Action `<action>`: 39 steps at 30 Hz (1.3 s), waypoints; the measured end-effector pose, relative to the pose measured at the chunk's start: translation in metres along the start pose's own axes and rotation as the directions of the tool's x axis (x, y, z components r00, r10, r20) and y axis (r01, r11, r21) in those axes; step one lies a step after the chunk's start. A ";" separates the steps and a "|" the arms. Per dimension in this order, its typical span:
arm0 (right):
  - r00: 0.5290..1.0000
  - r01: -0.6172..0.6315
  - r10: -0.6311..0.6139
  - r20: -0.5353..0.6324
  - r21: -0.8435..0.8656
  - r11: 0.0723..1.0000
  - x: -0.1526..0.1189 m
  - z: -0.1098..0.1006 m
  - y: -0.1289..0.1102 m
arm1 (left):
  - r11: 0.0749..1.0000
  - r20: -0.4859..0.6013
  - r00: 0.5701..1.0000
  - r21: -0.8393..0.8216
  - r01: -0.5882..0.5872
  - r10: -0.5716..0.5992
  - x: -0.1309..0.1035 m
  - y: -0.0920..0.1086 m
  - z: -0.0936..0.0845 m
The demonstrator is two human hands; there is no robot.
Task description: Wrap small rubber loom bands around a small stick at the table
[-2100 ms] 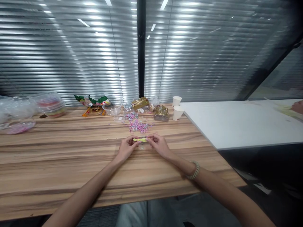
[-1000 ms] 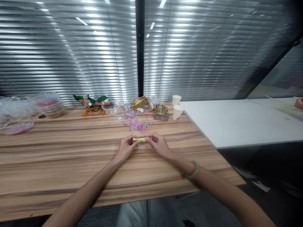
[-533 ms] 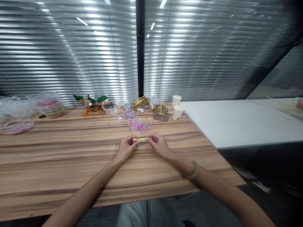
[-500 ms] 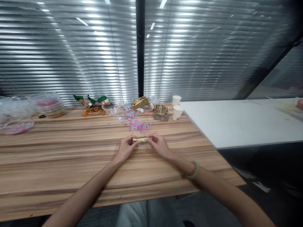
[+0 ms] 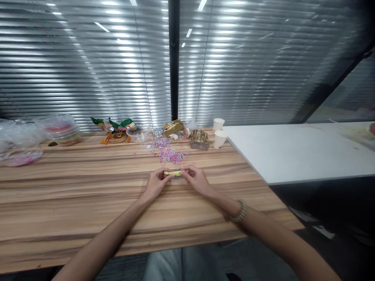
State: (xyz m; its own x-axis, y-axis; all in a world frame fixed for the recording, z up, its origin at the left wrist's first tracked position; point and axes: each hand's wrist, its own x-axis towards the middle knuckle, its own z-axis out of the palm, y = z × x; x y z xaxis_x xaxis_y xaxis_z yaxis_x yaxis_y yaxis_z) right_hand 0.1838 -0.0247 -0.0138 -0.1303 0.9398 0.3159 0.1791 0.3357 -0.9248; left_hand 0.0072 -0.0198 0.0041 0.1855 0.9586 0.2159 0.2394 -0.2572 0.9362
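Note:
A thin yellow strip (image 5: 173,173) is held level between my two hands, low over the wooden table (image 5: 88,218). My left hand (image 5: 156,182) pinches its left end between thumb and fingers. Its right end is in the pinch of my right hand (image 5: 197,181), whose wrist area carries a beaded bracelet (image 5: 240,211). Just beyond the strip lies a loose pile of small pink, purple and bluish pieces (image 5: 171,155). A few tiny pieces (image 5: 175,182) rest on the wood just below the strip, too small to make out.
Along the back stand two white paper cups (image 5: 219,139), gold packets (image 5: 199,139), a clear bowl (image 5: 138,135) and green snack bags (image 5: 117,125). Stacked clear containers (image 5: 60,130) and plastic bags (image 5: 17,134) are at left. A white table (image 5: 295,152) adjoins at right, a person's hand (image 5: 372,128) at its far edge.

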 end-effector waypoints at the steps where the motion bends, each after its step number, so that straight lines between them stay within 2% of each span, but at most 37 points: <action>1: 1.000 0.000 0.000 0.001 0.002 1.000 0.000 0.000 0.000 | 1.000 -0.001 1.000 0.000 0.000 0.000 0.000 0.000 0.000; 15: 1.000 0.008 -0.008 0.007 -0.008 1.000 0.000 0.000 0.000 | 0.999 0.007 1.000 0.049 -0.011 0.011 0.001 -0.006 -0.001; 39: 1.000 0.005 -0.005 0.004 -0.006 1.000 -0.001 0.000 -0.005 | 0.999 0.002 1.000 -0.035 0.005 -0.005 0.000 0.000 0.000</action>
State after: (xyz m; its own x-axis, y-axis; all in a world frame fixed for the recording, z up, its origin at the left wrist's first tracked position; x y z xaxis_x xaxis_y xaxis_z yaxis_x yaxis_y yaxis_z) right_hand 0.1833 -0.0270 -0.0098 -0.1346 0.9379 0.3197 0.1842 0.3407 -0.9220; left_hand 0.0073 -0.0195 0.0045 0.1863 0.9597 0.2103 0.2069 -0.2475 0.9465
